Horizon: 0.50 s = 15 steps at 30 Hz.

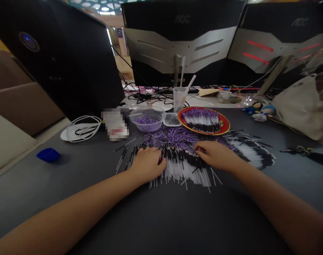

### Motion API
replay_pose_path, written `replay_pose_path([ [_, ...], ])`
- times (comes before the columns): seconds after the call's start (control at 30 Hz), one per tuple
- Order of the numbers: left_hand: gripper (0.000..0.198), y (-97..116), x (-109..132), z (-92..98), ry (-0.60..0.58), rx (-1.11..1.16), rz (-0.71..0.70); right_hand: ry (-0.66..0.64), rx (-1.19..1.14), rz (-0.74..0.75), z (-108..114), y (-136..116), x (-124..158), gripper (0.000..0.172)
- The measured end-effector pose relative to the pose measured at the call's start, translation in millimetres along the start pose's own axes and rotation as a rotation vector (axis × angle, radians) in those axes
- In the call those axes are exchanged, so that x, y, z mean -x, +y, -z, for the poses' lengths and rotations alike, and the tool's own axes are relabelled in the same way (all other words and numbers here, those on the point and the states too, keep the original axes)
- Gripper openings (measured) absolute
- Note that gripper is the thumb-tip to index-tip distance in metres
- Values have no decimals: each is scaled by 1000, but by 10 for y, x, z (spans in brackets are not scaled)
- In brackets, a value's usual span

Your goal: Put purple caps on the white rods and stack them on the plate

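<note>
A wide row of thin tubes [177, 169], white and translucent with black upper ends and small shiny tips like pen refills, lies on the dark table. On the row's left end rests my left hand [148, 163], its fingers curled down over the tubes and partly hidden. My right hand [217, 154] is over the right end, thumb and index bent close together; what is between them, if anything, is too small to tell. Behind the row spreads a heap of small purple pieces [174, 136]. To the right lies another bunch of tubes [253, 153].
Behind the heap stand a clear bowl [133, 117] of purple pieces, a small white tray [163, 124], a red plate [226, 124] of purple-ended tubes and a cup [178, 99]. A blue cup-like object [48, 154] and cable [84, 122] lie left, keys [300, 150] right. Monitors [182, 39] stand behind.
</note>
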<state>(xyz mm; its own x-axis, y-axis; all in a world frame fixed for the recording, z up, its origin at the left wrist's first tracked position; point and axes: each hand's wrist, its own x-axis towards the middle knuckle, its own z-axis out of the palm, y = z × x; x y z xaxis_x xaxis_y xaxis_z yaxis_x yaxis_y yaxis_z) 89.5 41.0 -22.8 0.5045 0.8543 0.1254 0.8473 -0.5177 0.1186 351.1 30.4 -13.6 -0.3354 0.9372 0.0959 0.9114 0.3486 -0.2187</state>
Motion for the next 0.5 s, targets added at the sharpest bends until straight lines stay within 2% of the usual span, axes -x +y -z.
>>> replay_pose_path([
  [0.27, 20, -15, -10, -35, 15, 31, -1, 47, -69, -25, -164, -39, -122, 13],
  [0.5, 17, -21, -13, -49, 92, 51, -50, 63, -121, -81, -111, 26, -74, 13],
])
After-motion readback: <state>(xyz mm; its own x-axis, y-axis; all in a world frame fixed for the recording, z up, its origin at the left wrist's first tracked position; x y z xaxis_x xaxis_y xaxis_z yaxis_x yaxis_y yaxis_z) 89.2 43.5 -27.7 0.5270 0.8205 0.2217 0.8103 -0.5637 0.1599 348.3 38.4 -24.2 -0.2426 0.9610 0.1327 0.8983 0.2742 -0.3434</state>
